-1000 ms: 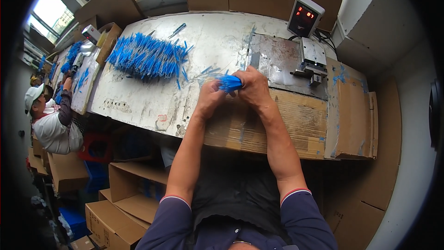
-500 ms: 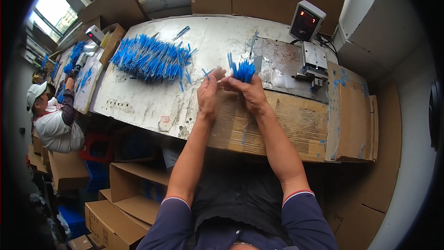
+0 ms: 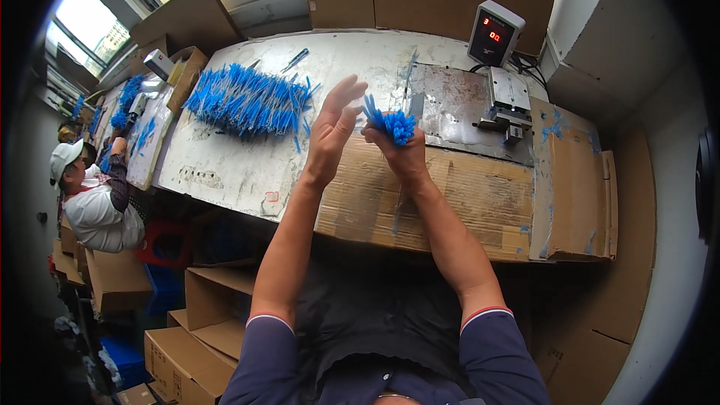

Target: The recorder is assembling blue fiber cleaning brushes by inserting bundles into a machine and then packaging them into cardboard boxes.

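My right hand [image 3: 403,159] is closed round a bundle of thin blue plastic strips [image 3: 397,126], held above the front of the bench with their blue ends bunched upward. Just left of it, my left hand [image 3: 334,135] is raised with its fingers stretched out and slightly blurred, holding nothing. A large pile of blue-ended strips with pale stems [image 3: 247,101] lies on the white bench top, to the left and beyond my left hand. What exact kind of part these strips are cannot be made out.
A metal fixture [image 3: 510,97] on a steel plate [image 3: 454,105] stands right of my hands, below a counter with red digits [image 3: 495,34]. Flat cardboard [image 3: 465,195] covers the bench front. A blue-handled tool [image 3: 296,58] lies behind the pile. A co-worker [image 3: 97,202] sits far left.
My left hand has moved up and left, its fingers straightened, and the strip at its fingertips is gone from it. The bundle in my right hand has tilted toward me. The counter's digits differ.
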A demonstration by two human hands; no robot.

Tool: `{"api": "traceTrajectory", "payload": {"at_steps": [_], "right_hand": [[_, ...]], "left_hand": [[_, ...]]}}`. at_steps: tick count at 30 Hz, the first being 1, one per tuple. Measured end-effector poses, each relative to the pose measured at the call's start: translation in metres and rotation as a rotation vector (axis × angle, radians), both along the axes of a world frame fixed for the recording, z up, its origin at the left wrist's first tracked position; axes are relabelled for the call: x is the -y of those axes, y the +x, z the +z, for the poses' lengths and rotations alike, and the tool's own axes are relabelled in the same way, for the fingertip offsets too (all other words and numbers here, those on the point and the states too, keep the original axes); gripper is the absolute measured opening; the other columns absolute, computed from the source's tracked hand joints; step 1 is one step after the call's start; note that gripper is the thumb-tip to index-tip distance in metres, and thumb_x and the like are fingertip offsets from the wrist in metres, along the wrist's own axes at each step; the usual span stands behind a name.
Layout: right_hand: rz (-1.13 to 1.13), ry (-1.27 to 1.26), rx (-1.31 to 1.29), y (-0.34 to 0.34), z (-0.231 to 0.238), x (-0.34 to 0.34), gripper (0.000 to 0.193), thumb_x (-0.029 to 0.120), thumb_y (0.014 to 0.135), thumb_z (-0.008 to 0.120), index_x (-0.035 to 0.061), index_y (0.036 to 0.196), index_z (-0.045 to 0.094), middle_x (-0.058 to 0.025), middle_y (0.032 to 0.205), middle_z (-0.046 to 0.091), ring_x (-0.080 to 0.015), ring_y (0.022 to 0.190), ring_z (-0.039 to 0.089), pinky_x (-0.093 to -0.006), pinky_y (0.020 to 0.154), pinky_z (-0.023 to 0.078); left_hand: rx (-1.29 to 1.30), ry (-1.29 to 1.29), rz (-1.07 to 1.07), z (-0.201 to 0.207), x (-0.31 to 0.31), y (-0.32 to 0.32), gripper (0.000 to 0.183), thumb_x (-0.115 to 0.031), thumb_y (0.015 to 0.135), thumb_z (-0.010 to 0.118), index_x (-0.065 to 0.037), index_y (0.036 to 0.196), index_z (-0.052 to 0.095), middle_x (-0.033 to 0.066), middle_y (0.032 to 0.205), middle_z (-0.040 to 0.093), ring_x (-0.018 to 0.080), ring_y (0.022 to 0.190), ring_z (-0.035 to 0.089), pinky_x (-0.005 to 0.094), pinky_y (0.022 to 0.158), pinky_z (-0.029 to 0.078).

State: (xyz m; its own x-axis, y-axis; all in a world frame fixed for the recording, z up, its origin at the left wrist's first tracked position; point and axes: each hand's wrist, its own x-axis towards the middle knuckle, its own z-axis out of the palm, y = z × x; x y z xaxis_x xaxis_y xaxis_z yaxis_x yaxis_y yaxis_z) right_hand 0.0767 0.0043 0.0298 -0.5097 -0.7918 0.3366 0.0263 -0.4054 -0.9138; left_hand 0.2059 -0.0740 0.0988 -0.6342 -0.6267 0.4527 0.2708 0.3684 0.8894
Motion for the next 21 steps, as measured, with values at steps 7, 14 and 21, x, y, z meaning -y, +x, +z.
{"api": "traceTrajectory", "payload": {"at_steps": [7,14,21], "right_hand": [[0.276,0.235,0.086,-0.008,-0.016,0.000,0.011,0.003,0.090,0.076,-0.0008,0.101,0.073,-0.0057,0.090,0.073,-0.0139,0.081,0.069,-0.0309,0.072,0.057],[0.225,0.256,0.020,-0.009,-0.006,0.000,0.012,0.008,0.095,0.073,-0.0020,0.101,0.071,-0.0046,0.089,0.072,-0.0140,0.080,0.068,-0.0309,0.072,0.056],[0.261,0.172,-0.092,-0.017,-0.026,-0.002,0.013,0.008,0.093,0.075,-0.0005,0.103,0.072,-0.0038,0.096,0.073,-0.0105,0.091,0.065,-0.0298,0.078,0.055]], "left_hand": [[0.344,-0.206,-0.005,0.006,-0.005,-0.003,0.058,-0.051,0.108,0.049,-0.004,0.140,0.060,0.0152,0.138,0.064,0.0269,0.126,0.061,0.0371,0.107,0.048],[0.482,-0.536,0.018,0.014,-0.006,-0.001,0.057,-0.050,0.106,0.051,-0.008,0.144,0.058,0.0204,0.147,0.056,0.0375,0.134,0.056,0.0425,0.108,0.047],[0.483,-0.913,0.097,0.020,-0.019,-0.009,0.057,-0.046,0.102,0.058,-0.007,0.144,0.055,0.0178,0.145,0.057,0.0388,0.136,0.052,0.0459,0.114,0.041]]}}
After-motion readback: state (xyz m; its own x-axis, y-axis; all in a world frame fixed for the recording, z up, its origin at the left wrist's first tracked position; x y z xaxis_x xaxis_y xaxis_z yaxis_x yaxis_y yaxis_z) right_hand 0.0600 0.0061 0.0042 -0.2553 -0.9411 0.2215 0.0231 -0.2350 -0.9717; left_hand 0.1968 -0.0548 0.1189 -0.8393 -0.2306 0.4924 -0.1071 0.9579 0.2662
